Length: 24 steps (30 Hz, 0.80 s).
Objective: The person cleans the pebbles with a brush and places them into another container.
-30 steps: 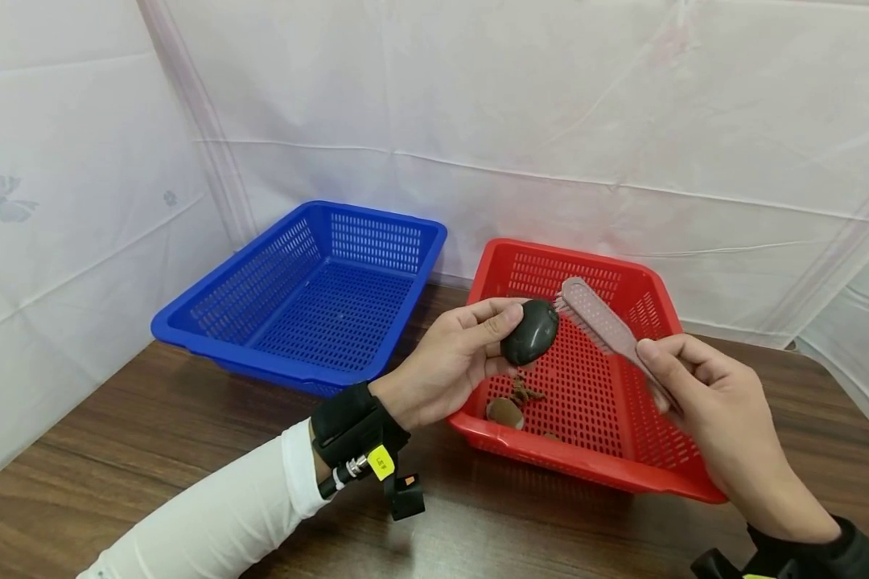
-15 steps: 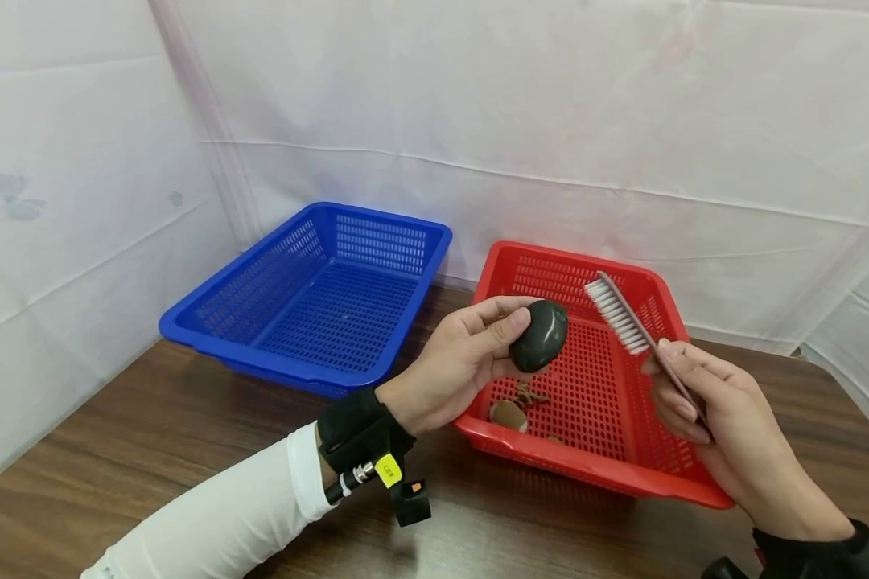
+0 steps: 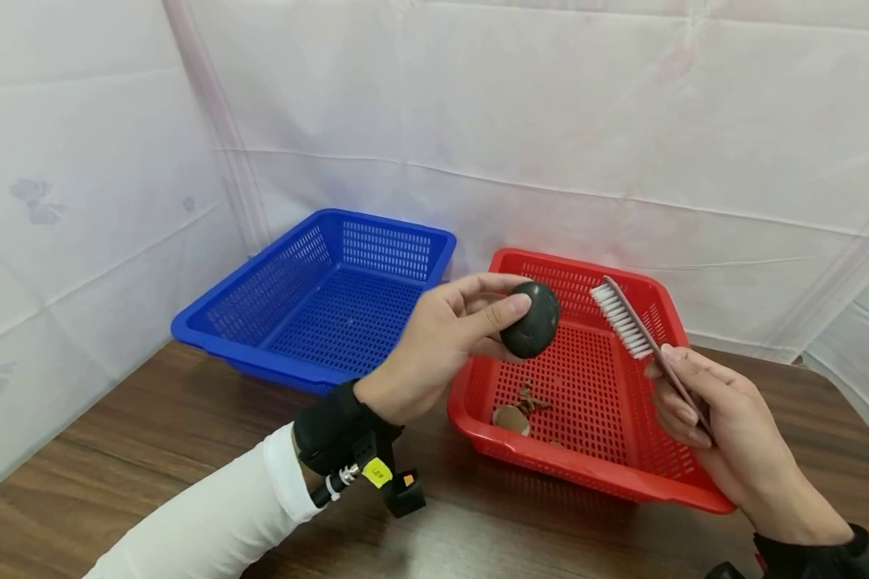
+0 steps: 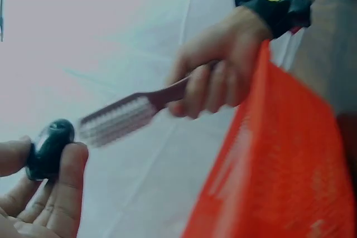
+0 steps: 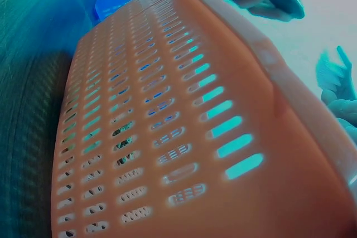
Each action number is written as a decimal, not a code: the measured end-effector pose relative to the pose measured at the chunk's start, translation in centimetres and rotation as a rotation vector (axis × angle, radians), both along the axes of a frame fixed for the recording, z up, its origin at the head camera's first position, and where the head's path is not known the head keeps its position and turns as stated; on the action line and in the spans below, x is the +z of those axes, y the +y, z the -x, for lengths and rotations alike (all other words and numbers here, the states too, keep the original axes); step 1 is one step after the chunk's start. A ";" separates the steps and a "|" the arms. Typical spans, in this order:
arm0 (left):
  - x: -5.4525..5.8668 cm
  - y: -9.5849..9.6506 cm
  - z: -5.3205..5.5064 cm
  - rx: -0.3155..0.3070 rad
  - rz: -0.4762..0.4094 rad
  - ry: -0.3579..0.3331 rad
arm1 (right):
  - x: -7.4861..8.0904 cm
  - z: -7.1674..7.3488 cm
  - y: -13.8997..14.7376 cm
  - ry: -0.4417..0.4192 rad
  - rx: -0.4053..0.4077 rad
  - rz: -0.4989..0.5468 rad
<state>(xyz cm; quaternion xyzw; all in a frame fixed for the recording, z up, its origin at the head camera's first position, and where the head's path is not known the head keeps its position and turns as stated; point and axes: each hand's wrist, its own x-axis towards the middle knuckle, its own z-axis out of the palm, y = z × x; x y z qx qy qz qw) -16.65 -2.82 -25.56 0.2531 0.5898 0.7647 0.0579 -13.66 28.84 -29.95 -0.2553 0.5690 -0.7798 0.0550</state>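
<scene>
My left hand (image 3: 449, 330) pinches a smooth dark stone (image 3: 532, 320) between thumb and fingers, held up over the left part of the red basket (image 3: 586, 466). In the left wrist view the stone (image 4: 50, 149) looks glossy and nearly black. My right hand (image 3: 724, 426) grips the handle of a pinkish-brown brush (image 3: 633, 326) above the basket's right side, white bristles facing left toward the stone. A gap separates bristles and stone in the head view. Inside the basket lie a tan stone (image 3: 511, 420) and a small brown twig-like clump (image 3: 530, 397).
A blue basket (image 3: 275, 354) stands at the left on the wooden table (image 3: 159, 434), close to the red one. White patterned sheeting (image 3: 536, 96) hangs behind and at the sides. A black camera strap (image 3: 340, 434) is on my left wrist.
The brush has come away from the stone to the right and its bristles have turned into view. My left hand has shifted slightly left and up, turning the stone.
</scene>
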 end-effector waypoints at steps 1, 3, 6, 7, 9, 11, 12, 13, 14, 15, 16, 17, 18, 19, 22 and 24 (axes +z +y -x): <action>0.4 -0.4 0.1 0.019 0.014 0.019 | -0.1 0.1 0.0 0.003 -0.004 -0.004; 1.1 -1.3 0.2 0.058 0.053 0.080 | -0.1 0.2 0.0 0.002 0.005 -0.003; 2.0 -2.7 0.5 0.141 0.152 0.230 | -0.1 0.4 0.1 0.002 -0.014 -0.028; 2.3 -3.0 0.6 0.176 0.190 0.291 | -0.1 0.4 0.2 0.001 -0.020 -0.038; 2.8 -3.7 0.8 0.257 0.276 0.410 | -0.1 0.5 0.5 -0.002 -0.042 -0.060; 3.3 -4.2 1.0 0.355 0.376 0.504 | -0.1 0.5 0.7 -0.001 -0.065 -0.081; 3.4 -4.5 1.1 0.411 0.433 0.539 | -0.2 0.6 0.8 -0.002 -0.064 -0.083; 3.6 -4.8 1.2 0.464 0.489 0.566 | -0.2 0.7 0.9 -0.004 -0.063 -0.085; 3.8 -5.0 1.4 0.508 0.543 0.586 | -0.2 0.6 1.0 -0.007 -0.064 -0.087; 3.9 -5.2 1.6 0.542 0.587 0.596 | -0.2 0.6 1.1 -0.011 -0.067 -0.088; 4.0 -5.5 1.8 0.571 0.629 0.603 | -0.3 0.6 1.3 -0.013 -0.069 -0.092; 4.0 -5.7 2.0 0.588 0.658 0.603 | -0.3 0.6 1.4 -0.015 -0.070 -0.094; 4.1 -6.0 2.3 0.592 0.676 0.596 | -0.3 0.6 1.4 -0.017 -0.075 -0.097; 4.1 -6.3 2.6 0.593 0.690 0.587 | -0.3 0.6 1.5 -0.019 -0.083 -0.100; 4.0 -7.2 3.7 0.589 0.727 0.553 | -0.4 0.5 1.5 -0.030 -0.115 -0.114; 3.8 -7.9 4.5 0.591 0.774 0.528 | -0.4 0.5 1.4 -0.035 -0.132 -0.128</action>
